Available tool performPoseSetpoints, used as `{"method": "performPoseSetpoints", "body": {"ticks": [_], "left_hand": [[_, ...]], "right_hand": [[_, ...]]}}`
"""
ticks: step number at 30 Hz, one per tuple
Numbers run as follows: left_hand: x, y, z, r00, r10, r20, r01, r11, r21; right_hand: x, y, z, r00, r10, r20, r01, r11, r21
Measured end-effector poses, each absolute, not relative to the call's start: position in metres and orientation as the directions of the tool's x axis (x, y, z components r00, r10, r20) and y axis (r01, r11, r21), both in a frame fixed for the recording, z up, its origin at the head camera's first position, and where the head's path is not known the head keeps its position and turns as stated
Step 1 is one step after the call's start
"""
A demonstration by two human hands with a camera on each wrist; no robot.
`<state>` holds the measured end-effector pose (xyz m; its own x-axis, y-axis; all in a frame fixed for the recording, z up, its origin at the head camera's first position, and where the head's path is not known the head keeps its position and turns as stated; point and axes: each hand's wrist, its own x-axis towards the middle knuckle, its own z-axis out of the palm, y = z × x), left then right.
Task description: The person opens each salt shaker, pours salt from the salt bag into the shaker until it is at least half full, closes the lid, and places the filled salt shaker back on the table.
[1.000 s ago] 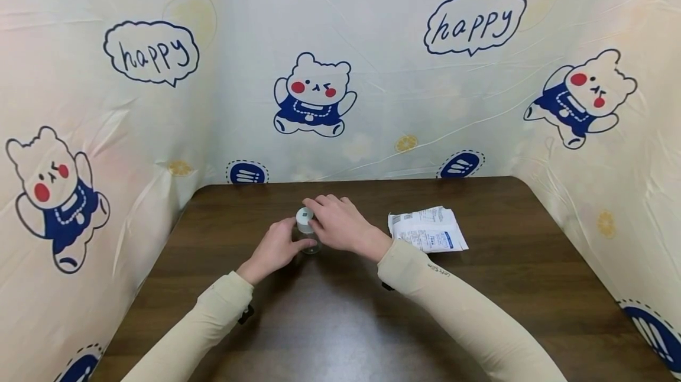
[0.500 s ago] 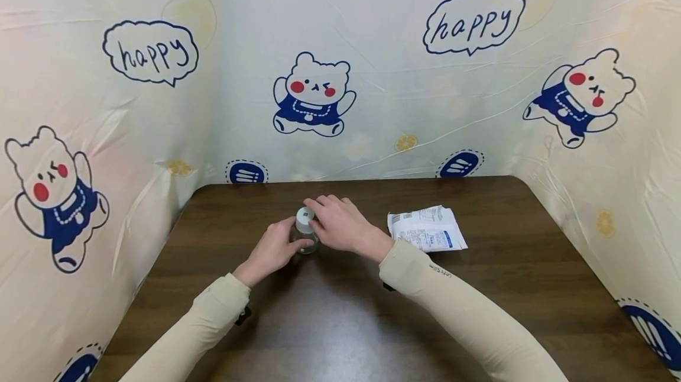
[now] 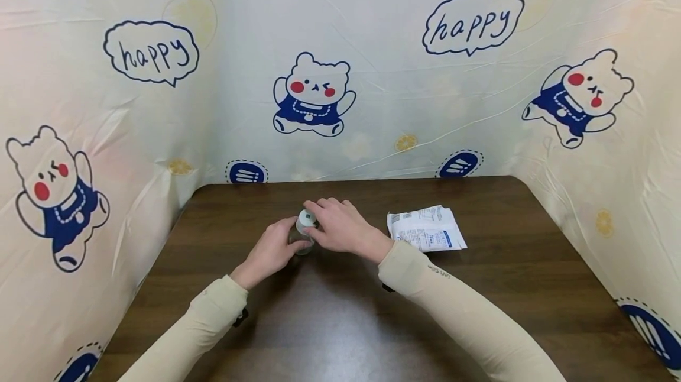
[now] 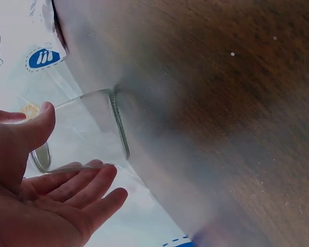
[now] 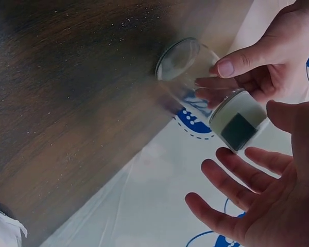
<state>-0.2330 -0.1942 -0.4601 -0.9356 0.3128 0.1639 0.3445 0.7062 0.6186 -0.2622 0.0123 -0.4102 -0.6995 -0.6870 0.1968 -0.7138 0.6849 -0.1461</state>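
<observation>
On table (image 3: 340,323), 10 o'clock from centre: jar (image 5: 188,69), upright. Left hand (image 3: 270,247), 8 o'clock of jar: thumb, fingers gripping sides. Right hand (image 3: 343,226), 3 o'clock: thumb, fingertips pinching lid (image 5: 241,123), outer fingers spread. Packet (image 3: 427,229): farther out, 3 o'clock.

Cream sleeves (image 3: 470,311), broad cuffs (image 3: 219,300), small dark lettering (image 3: 438,271), black wrist pieces (image 3: 241,317)

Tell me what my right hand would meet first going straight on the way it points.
Probably the white lid, which the right hand seems to pinch; how depth runs beyond it is unclear.
</observation>
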Motion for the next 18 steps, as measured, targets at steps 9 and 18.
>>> {"method": "performPoseSetpoints", "body": {"ticks": [9, 18], "left_hand": [[-0.2304, -0.1932, -0.4587, -0.935, 0.318, 0.156, 0.346, 0.725, 0.596], [-0.2314, -0.1916, -0.4616, -0.929, 0.311, 0.201, 0.367, 0.698, 0.615]], "right_hand": [[-0.2619, 0.0088, -0.4105, -0.709, -0.684, 0.173, -0.705, 0.696, -0.136], [-0.2622, 0.0093, -0.4103, -0.711, -0.681, 0.172, -0.703, 0.695, -0.154]]}}
